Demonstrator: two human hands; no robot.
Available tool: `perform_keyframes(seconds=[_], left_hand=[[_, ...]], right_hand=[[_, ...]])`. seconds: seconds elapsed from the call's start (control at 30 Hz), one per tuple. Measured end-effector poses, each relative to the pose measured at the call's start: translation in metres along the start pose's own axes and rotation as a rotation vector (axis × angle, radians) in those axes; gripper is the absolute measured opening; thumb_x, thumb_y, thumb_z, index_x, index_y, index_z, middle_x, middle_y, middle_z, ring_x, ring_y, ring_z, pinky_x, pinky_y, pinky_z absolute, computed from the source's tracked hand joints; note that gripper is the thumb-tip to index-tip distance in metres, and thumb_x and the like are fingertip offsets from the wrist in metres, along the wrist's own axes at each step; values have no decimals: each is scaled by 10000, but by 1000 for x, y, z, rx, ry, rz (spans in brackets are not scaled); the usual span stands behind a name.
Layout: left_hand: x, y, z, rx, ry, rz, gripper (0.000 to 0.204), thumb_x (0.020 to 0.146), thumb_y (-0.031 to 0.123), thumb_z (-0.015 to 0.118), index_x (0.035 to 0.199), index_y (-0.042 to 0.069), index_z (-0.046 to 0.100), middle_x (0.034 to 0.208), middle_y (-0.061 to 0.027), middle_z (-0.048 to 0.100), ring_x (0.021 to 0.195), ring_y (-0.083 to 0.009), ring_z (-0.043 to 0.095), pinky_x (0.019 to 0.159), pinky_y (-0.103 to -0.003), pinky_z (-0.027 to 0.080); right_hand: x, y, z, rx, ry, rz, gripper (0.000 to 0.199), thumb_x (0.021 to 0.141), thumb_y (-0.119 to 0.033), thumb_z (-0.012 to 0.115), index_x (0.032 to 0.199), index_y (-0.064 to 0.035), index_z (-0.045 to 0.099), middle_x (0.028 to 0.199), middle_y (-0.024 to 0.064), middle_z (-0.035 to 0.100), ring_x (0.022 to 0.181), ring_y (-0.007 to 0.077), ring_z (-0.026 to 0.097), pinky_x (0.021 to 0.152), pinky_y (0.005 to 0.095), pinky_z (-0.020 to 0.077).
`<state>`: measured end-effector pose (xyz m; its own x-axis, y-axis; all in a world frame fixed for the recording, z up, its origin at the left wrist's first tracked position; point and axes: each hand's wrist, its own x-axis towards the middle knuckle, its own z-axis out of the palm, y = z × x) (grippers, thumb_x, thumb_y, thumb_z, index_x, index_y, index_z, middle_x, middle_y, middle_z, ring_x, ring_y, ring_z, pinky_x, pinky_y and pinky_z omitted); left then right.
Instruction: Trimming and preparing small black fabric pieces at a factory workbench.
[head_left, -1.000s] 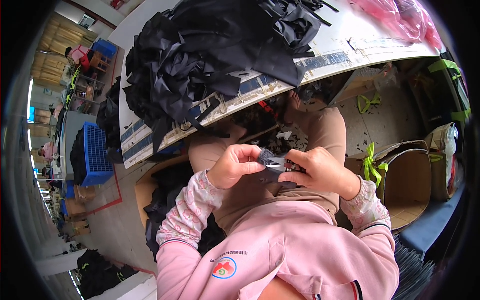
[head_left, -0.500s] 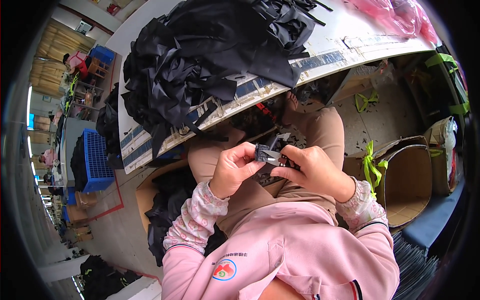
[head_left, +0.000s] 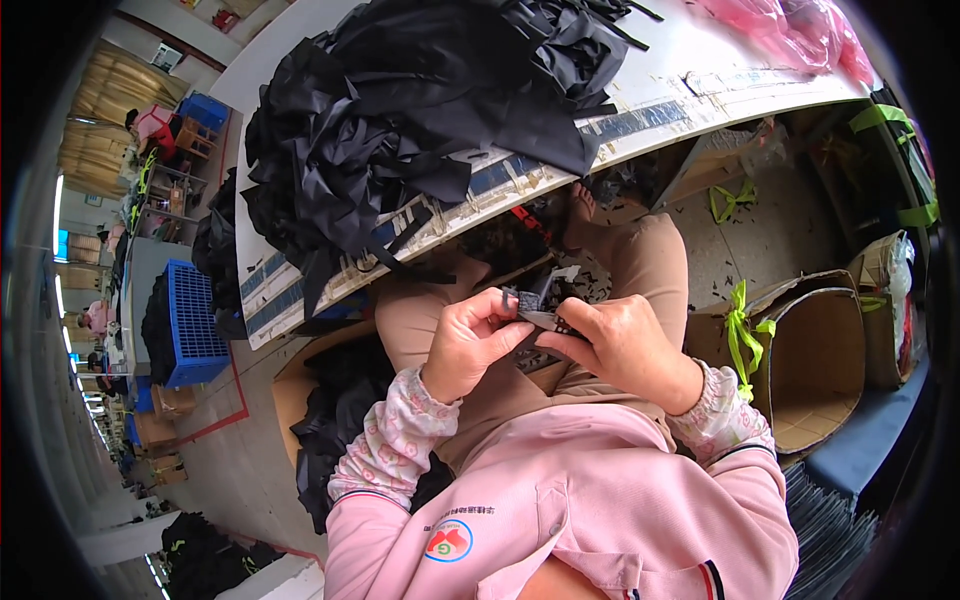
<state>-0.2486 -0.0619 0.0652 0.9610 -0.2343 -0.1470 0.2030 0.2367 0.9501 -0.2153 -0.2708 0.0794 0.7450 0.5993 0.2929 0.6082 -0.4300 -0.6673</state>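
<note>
Over my lap, my left hand (head_left: 462,345) pinches a small strip of black fabric (head_left: 530,299) between thumb and fingers. My right hand (head_left: 630,345) is closed around a small pair of thread snips (head_left: 542,319), whose metal blades point left and touch or nearly touch the strip. Most of the handle is hidden in the right palm. Whether the blades are apart cannot be made out. Beyond both hands, a large heap of black fabric pieces (head_left: 420,100) lies on the white table, some hanging over its near edge.
The white table (head_left: 690,60) has a worn, taped edge ahead of my knees. Pink plastic (head_left: 800,35) lies at its far right. An open cardboard box (head_left: 815,350) stands to my right, black cloth (head_left: 345,400) fills another at my left. Blue crates (head_left: 195,325) stand farther left.
The fabric strip has turned in my left fingers, and the snips have tilted, with their blades now less visible. My right hand has shifted slightly to the left.
</note>
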Motion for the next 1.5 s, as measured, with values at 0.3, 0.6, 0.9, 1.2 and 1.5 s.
perform_keyframes(seconds=[0.3, 0.6, 0.9, 1.2, 1.5], left_hand=[[-12, 7, -35, 331, 71, 4, 86, 803, -19, 664, 869, -16, 609, 883, -16, 578, 808, -79, 542, 738, -223, 449], [-213, -99, -250, 1459, -376, -985, 170, 642, 204, 716, 735, 61, 703, 712, -136, 663, 705, -280, 642, 692, -376, 507], [-140, -49, -214, 1128, 131, -523, 373, 793, 398, 701, 702, 40, 644, 652, -105, 630, 609, -197, 601, 605, -352, 493], [46, 3, -275, 934, 859, 13, 318, 793, 294, 743, 805, -13, 665, 638, -20, 605, 527, -94, 499, 524, -251, 428], [38, 0, -68, 118, 406, 115, 121, 854, 153, 694, 865, 33, 679, 745, 8, 623, 608, -51, 520, 539, -196, 426]], right_hand=[[-2, 14, 0, 170, 60, 179, 324, 834, -248, 702, 816, -5, 488, 595, 179, 518, 522, 372, 518, 468, 387, 392], [-11, 51, 18, 69, 19, 238, 333, 855, -291, 667, 956, -20, 501, 656, 164, 606, 609, 391, 590, 510, 445, 439], [7, 50, 35, 64, 35, 204, 290, 867, -220, 648, 988, -22, 475, 734, 190, 620, 676, 401, 602, 551, 464, 461], [-9, 36, 51, 185, -22, 182, 302, 813, -232, 717, 940, -23, 539, 700, 186, 614, 646, 382, 612, 545, 417, 473], [7, 45, 45, 833, 2, 599, 233, 945, -227, 557, 1038, -15, 582, 766, 83, 648, 495, 100, 509, 425, 266, 393]])
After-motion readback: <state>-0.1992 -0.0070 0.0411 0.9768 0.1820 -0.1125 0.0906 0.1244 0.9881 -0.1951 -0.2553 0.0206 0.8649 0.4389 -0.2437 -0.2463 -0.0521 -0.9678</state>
